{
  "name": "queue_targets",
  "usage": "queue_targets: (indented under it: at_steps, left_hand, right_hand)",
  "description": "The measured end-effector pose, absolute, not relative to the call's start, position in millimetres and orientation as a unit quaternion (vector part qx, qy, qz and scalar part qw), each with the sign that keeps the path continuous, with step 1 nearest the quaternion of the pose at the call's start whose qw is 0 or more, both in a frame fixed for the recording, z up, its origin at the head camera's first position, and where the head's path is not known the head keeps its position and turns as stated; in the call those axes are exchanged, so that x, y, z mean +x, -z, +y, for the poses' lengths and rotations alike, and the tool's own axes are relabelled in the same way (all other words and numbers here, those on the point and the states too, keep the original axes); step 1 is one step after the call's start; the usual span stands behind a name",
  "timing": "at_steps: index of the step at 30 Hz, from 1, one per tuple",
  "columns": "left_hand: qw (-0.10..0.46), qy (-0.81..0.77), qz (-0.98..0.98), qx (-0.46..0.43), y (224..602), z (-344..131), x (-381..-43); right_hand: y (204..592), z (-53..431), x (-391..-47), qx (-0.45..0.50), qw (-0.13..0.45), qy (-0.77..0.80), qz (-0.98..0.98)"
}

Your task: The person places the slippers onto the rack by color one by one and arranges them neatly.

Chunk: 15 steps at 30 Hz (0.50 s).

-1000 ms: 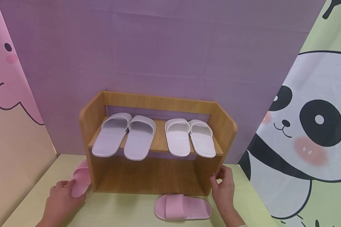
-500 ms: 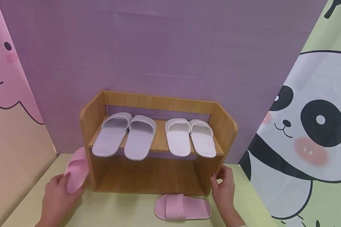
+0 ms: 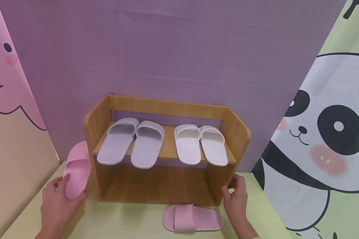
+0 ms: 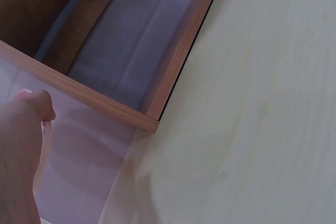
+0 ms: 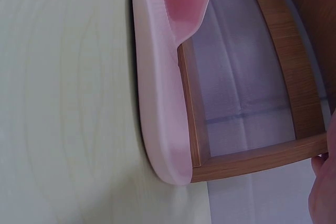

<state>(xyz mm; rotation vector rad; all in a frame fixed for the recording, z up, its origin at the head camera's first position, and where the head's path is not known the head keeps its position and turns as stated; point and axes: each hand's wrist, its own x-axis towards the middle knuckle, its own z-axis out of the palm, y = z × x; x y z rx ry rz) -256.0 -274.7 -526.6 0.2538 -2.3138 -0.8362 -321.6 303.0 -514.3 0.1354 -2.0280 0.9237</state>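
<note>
My left hand (image 3: 58,202) holds a pink slipper (image 3: 77,172) by its open sole end, thumb on one edge and fingers on the other. The slipper is tilted up beside the left panel of a wooden shoe rack (image 3: 167,107). In the left wrist view, the left hand (image 4: 21,140) covers most of the slipper. My right hand (image 3: 236,199) holds the rack's right side panel at its front edge, fingers bent. A second pink slipper (image 3: 207,219), with a ribbed strap, lies sideways on the table in front of the rack, near that hand.
Two pale lilac slippers (image 3: 146,149) stand on the upper shelf at left, and two white slippers (image 3: 187,147) at right. Below is the rack's lower compartment (image 3: 158,186). The pale table (image 3: 122,222) meets a purple backdrop (image 3: 167,49); a panda-print sheet (image 3: 332,166) borders the right.
My left hand has raised the pink slipper and shifted it slightly left along the rack's side. The right hand and the slipper on the table have stayed in place.
</note>
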Motion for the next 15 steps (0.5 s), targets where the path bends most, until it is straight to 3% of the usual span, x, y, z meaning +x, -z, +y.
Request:
queue_targets:
  at_steps: [9,15]
  left_hand:
    - [0.369,0.325,-0.867,0.084,517.2,-268.8,-253.8]
    - [0.44,0.326,-0.834,0.067,509.5,-264.7,-255.1]
  right_hand:
    - [514.2,302.3,-321.8,0.053,0.437,-0.373,-0.817]
    - [513.8,302.1,-321.5,0.055,0.441,-0.371,-0.815]
